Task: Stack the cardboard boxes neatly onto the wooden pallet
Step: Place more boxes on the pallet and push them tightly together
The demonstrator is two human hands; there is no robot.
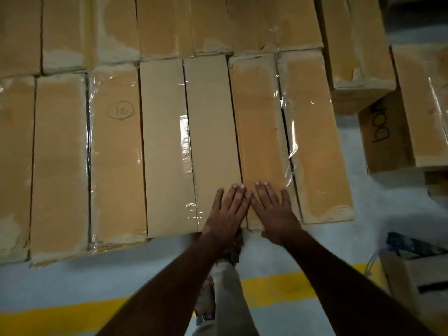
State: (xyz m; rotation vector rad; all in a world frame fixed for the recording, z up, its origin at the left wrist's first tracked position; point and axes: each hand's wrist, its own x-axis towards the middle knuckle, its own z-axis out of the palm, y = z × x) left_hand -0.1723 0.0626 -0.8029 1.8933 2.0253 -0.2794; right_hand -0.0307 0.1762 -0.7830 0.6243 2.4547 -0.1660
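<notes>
Long flat cardboard boxes lie side by side in rows, filling most of the view; the pallet beneath is hidden. My left hand (228, 209) lies flat with straight fingers on the near end of a plain brown box (211, 132). My right hand (274, 209) lies flat on the neighbouring plastic-wrapped box (259, 122). The two hands touch at the seam between these boxes. A wrapped box marked "12" (116, 146) sits two places to the left. Neither hand grips anything.
More boxes are stacked at the right (358, 57), one with black writing (383, 132). An open carton (417, 270) stands at the lower right. A yellow floor line (278, 287) crosses the pale floor, and my leg and sandalled foot (208, 304) stand below the hands.
</notes>
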